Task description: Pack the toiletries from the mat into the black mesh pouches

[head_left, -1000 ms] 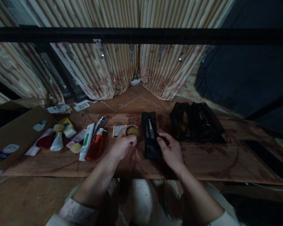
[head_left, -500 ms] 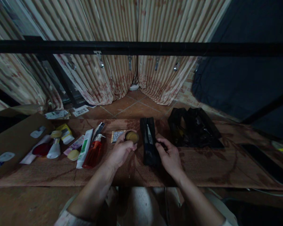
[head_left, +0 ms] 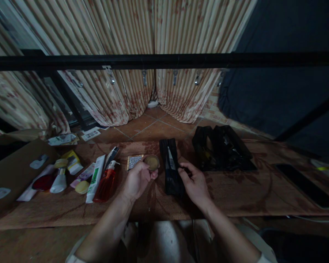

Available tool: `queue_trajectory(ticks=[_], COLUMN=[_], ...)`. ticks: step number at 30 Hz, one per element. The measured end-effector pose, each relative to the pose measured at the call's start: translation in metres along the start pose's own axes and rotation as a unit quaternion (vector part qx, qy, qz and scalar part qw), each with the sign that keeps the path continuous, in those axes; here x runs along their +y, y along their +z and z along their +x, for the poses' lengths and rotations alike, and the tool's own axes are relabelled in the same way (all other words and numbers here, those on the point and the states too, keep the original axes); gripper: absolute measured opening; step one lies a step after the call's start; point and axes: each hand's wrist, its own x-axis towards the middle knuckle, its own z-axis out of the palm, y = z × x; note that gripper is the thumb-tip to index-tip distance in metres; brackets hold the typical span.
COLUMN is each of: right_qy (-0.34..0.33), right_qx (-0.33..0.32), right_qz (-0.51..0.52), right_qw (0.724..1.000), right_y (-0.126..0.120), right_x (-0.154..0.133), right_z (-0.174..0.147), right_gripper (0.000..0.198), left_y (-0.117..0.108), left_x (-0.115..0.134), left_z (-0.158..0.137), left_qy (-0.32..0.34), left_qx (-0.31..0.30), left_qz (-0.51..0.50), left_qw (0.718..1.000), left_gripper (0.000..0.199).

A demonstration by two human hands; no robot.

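My left hand is closed on a small round, gold-brown compact-like case, its flat face turned up. Just behind it lies a glittery square palette. To the right, a narrow black pouch lies open along its top, with a pale tube showing inside. The fingers of my right hand pinch the pouch's right edge. Left of my left hand are a red pump bottle, a white and green tube and a dark slim tube.
Farther left are a yellow box, a white bottle, a round yellow item and a cardboard box. A black bag and a dark phone-like slab lie right. A black bar crosses beyond the table.
My left hand has turned the round case so its face shows more. The right hand keeps its hold on the pouch edge. The whole view has shifted slightly.
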Motion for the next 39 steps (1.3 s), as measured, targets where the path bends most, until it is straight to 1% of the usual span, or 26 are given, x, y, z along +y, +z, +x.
queue_trajectory(ticks=[7,15,20,23,26,30,32,34,35,37,39], right_qy=[-0.01,-0.021,-0.023,-0.023,-0.023,-0.023,-0.013,0.0,0.006,0.018,0.03], right_qx=[0.009,0.01,0.017,0.019,0.019,0.02,0.018,0.017,0.016,0.012,0.009], right_qz=[-0.004,-0.006,-0.001,0.003,0.004,0.006,0.012,0.026,0.036,0.058,0.075], right_qw=[1.0,1.0,1.0,1.0,1.0,1.0,1.0,1.0,0.999,0.998,0.997], right_y=[0.001,0.0,0.001,0.001,0.001,0.001,0.001,0.001,0.001,0.001,-0.001], right_x=[0.0,-0.001,0.0,0.001,0.001,0.001,0.002,0.002,0.002,0.002,0.002], right_z=[0.0,0.001,0.001,0.001,0.001,0.001,0.001,0.001,0.001,0.001,0.001], right_gripper=[0.028,0.027,0.026,0.026,0.026,0.025,0.026,0.027,0.027,0.028,0.029], left_y=[0.0,0.002,0.001,0.0,-0.001,0.0,0.003,0.009,0.012,0.02,0.027], left_x=[0.001,0.002,0.001,-0.001,-0.003,-0.006,-0.008,-0.01,-0.012,-0.014,-0.018], left_z=[0.0,-0.001,0.001,0.003,0.005,0.009,0.012,0.014,0.015,0.015,0.014], left_qy=[-0.005,-0.006,-0.012,-0.013,-0.002,0.022,0.049,0.091,0.116,0.168,0.208], left_qx=[-0.013,0.004,0.028,0.045,0.049,0.026,0.011,0.0,-0.003,-0.013,-0.034], left_qz=[0.018,0.038,0.042,0.05,0.054,0.054,0.077,0.141,0.19,0.304,0.408], left_qw=[1.0,0.999,0.999,0.998,0.997,0.998,0.996,0.986,0.975,0.938,0.888], left_gripper=[0.018,0.023,0.024,0.029,0.031,0.028,0.027,0.028,0.029,0.033,0.036])
